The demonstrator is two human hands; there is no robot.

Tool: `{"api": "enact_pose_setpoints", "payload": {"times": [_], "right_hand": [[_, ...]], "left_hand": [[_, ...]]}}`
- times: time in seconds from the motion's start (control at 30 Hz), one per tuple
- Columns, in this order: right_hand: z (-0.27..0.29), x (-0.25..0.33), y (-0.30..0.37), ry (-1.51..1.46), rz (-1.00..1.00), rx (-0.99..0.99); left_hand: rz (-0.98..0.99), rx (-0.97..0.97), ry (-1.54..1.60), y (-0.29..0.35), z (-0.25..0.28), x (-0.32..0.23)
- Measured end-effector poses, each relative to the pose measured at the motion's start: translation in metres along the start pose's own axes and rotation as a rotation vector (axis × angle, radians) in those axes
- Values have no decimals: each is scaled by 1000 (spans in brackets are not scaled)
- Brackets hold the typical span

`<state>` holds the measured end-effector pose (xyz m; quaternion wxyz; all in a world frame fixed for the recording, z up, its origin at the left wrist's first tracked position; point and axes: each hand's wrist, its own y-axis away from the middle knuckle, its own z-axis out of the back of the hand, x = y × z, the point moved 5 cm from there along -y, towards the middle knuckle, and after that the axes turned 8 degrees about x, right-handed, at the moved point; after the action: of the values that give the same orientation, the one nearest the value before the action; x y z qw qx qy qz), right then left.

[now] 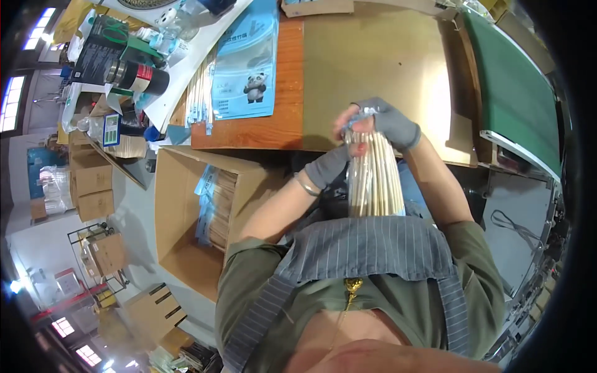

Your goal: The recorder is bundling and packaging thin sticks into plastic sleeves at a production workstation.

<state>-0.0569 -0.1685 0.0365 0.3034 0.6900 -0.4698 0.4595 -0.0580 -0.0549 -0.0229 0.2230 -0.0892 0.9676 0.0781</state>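
Upright in front of my apron is a clear plastic bag packed with chopsticks [376,180], pale wooden sticks lying side by side. My left hand [333,163], in a grey fingerless glove, is closed around the side of the bag near its upper part. At the bag's top end my right hand [392,124], gloved the same way, is closed on the gathered plastic, where a bit of blue shows. Some fingertips are hidden behind the plastic. Flat blue printed bags [245,74] with a panda picture lie on the table, left of my hands.
Beside my left arm stands an open cardboard box [180,211] holding several packed chopstick bags [217,208]. A brown board [373,62] covers part of the orange wooden table [249,137]. A black thermos [140,76] lies on the white side table. A green surface [516,99] borders the right.
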Motion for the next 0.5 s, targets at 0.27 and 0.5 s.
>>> {"api": "enact_pose_setpoints", "payload": {"times": [0.27, 0.5], "right_hand": [[7, -18, 8, -204, -10, -199], [11, -23, 14, -169, -7, -267]], "left_hand": [[-31, -746, -2926, 115, 161, -214], [285, -558, -2728, 109, 147, -237]]}}
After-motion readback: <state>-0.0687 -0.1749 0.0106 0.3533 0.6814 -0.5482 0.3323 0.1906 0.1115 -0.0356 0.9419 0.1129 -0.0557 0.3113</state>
